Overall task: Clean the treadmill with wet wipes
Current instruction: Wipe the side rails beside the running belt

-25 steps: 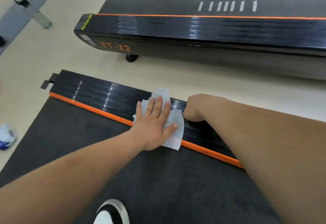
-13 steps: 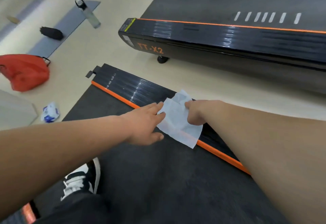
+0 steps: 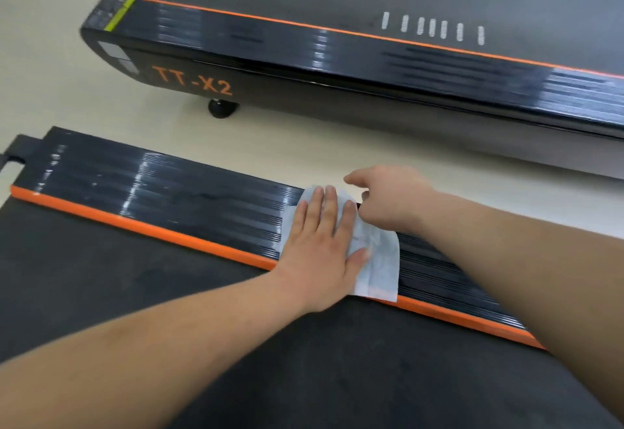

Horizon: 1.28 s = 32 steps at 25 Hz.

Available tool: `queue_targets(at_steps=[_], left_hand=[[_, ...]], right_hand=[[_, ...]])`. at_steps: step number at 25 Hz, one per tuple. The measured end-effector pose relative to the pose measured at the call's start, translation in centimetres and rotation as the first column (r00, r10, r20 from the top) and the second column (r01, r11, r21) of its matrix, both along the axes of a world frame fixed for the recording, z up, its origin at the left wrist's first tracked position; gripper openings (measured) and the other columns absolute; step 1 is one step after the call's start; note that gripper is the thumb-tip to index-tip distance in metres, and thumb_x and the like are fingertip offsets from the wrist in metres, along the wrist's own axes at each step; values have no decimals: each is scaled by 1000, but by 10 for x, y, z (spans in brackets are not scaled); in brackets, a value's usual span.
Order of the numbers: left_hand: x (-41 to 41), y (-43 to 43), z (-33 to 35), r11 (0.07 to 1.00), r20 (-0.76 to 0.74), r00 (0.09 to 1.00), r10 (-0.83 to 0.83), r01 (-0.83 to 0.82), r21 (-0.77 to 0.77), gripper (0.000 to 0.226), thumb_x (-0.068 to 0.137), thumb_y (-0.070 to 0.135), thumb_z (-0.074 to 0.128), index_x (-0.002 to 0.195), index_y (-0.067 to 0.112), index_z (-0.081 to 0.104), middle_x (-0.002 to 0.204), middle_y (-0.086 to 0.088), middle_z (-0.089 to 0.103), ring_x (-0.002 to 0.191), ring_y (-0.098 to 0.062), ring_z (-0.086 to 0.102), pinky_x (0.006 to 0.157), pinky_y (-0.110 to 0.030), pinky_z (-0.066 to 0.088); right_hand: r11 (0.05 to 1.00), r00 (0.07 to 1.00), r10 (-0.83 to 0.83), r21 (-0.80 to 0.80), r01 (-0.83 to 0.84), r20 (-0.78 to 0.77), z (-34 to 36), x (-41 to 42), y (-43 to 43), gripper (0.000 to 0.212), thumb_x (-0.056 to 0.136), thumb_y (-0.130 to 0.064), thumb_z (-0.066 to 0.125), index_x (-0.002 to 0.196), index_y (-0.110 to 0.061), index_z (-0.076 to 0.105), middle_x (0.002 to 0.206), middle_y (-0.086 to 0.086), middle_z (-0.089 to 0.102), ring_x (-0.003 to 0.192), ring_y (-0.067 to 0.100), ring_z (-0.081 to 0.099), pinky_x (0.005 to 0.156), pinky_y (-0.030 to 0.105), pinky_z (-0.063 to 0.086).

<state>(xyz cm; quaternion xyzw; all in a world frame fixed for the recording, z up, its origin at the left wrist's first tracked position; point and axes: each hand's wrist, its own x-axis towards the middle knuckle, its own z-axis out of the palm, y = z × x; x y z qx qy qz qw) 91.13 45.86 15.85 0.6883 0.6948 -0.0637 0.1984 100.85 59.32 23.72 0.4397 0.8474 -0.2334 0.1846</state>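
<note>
A white wet wipe (image 3: 381,253) lies spread across the glossy black ribbed side rail (image 3: 169,198) of the treadmill, reaching down over its orange strip (image 3: 152,229). My left hand (image 3: 320,246) presses flat on the wipe's left half with straight fingers. My right hand (image 3: 391,198) is at the wipe's far right corner. Its fingers are curled and appear to pinch that edge, with one digit sticking out to the left. The dark running belt (image 3: 304,361) fills the foreground under both forearms.
A second black treadmill (image 3: 337,67), marked TT-X2, runs parallel just beyond, with an orange edge and a small foot (image 3: 221,108). A strip of beige floor (image 3: 287,138) separates the two machines. The rail's left end (image 3: 20,155) has a small bracket.
My left hand has gone from the wipe's left edge back on top of it and lies flat. The wipe sits squarer on the rail. The camera has swung back right and closer.
</note>
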Motion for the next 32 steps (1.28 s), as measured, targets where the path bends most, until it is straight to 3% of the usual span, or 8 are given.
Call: queue_targets(at_steps=[4,6,9,13,17,21,27,32], left_hand=[[-31,-13,-19,980,-40,984,-176,179,88,80,103,65,10,161,18,-16,167,-18,-28,152,-32,-33,126,-53,-11],[-60,-19,-21,965,-50,972,-229,234,121,80,103,66,11,162,18,-13,168,-16,-25,153,-30,-31,126,-51,-12],[-122,-33,-24,963,-54,972,-228,233,138,81,103,67,11,162,18,-14,170,-12,-21,155,-27,-28,127,-49,-8],[-226,-53,-30,963,-87,990,-112,129,235,78,103,65,21,166,22,5,173,-10,-2,160,-26,-8,129,-49,3],[-316,-70,-34,965,-73,984,162,-142,221,76,103,64,17,166,24,6,173,-11,0,160,-25,-6,129,-49,2],[-289,-67,-39,850,-11,885,465,-443,284,76,103,56,22,165,14,15,171,-20,7,159,-34,1,128,-54,2],[-318,-93,-38,955,-16,996,84,-76,287,69,106,58,18,163,24,3,173,-9,1,160,-25,-6,129,-50,3],[-417,-100,-36,916,-33,930,365,-352,193,70,105,60,9,165,28,-6,172,-6,-15,157,-21,-21,128,-45,-10]], right_hand=[[966,963,-251,34,256,-98,-10,-29,-20,51,96,-21,48,146,-29,50,154,-6,47,132,22,52,100,38,49],[974,960,-220,25,227,-171,-13,-51,-37,46,100,-22,45,145,-25,51,163,-9,31,140,18,44,107,40,45],[994,975,-109,-15,108,-196,-17,-97,-55,43,100,-19,45,142,-20,54,154,-1,43,138,21,45,110,39,42],[1000,985,-27,-13,25,-171,-24,-164,-61,44,98,-22,50,142,-18,50,147,2,48,136,24,46,108,44,45],[998,994,-22,-57,16,-110,-21,-218,-71,44,99,-24,48,142,-17,48,148,3,49,135,27,47,108,45,44],[996,996,-12,-92,4,-91,-17,-256,-74,36,90,-20,50,125,-20,58,125,3,62,117,29,58,95,44,52],[995,998,49,-86,-52,-34,-11,-311,-85,50,92,-14,49,142,-16,48,140,6,56,127,28,54,102,42,49],[988,989,134,-65,-138,-56,-11,-372,-87,44,93,-23,58,135,-13,49,132,8,59,118,30,56,96,46,51]])
